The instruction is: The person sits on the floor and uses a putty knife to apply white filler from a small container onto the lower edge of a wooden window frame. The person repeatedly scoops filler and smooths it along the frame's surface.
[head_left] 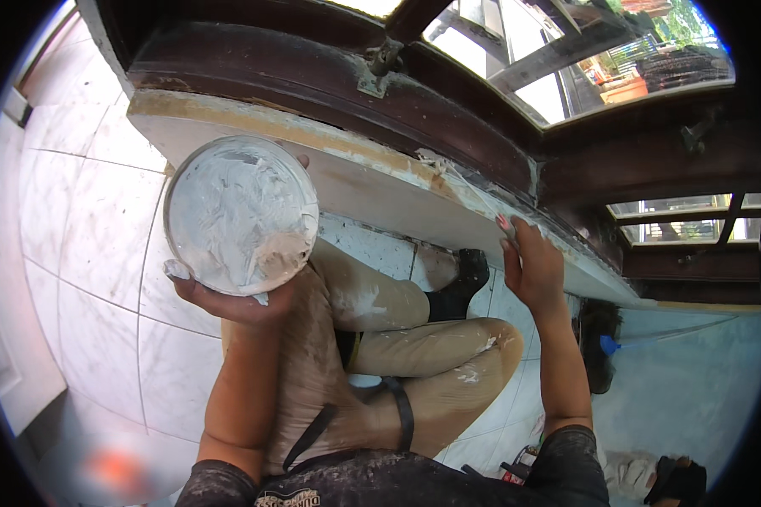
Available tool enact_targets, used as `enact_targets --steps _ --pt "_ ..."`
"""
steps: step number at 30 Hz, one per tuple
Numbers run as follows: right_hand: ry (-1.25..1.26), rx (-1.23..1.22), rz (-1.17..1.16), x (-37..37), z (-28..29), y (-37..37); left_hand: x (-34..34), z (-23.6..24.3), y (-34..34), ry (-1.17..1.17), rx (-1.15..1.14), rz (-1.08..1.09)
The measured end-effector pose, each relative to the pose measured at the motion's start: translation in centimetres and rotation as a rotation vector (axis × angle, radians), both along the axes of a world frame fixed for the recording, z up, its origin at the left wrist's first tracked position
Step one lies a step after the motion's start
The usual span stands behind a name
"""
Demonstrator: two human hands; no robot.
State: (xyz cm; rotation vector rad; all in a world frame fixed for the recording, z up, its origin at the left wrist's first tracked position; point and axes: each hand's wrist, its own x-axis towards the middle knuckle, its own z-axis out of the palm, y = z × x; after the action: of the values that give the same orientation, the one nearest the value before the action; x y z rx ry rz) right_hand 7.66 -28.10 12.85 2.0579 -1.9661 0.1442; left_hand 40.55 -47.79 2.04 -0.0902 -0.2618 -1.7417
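My left hand (pixel 228 297) supports a round, shallow lid-like pan (pixel 174 221) from below, its thumb on the near left rim. Whitish putty (pixel 241 211) is smeared over the inside, with a browner lump near the lower right. My right hand (pixel 533 262) pinches a slim tool (pixel 503 222) with a reddish part at the fingers and a thin pale shaft. The shaft reaches toward a ragged whitish patch on the window ledge (pixel 338 156); whether its tip touches there I cannot tell. The ledge edge is rough and yellowish, with white patches.
Dark wooden window frames (pixel 271 63) with metal latches rise behind the ledge. My bent legs (pixel 431 351) in stained tan trousers are on the marble-like tiled floor (pixel 93 211). A white door (pixel 17 338) stands at far left. A blue-ended item (pixel 609 344) lies beside the right wall.
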Motion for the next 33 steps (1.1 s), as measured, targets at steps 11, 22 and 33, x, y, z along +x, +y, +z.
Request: enact_targets --steps 11,22,33 --pt "-0.617 -0.217 -0.331 9.9 0.9 1.9 -0.4 1.5 2.1 -0.283 0.138 -0.034" --pt "-0.604 -0.314 -0.272 12.1 -1.5 0.2 -0.9 -1.5 1.1 -0.385 -0.046 0.090" --pt "-0.194 -0.060 0.054 15.6 -0.7 3.5 -2.5 -3.0 4.6 -0.850 -0.354 0.697"
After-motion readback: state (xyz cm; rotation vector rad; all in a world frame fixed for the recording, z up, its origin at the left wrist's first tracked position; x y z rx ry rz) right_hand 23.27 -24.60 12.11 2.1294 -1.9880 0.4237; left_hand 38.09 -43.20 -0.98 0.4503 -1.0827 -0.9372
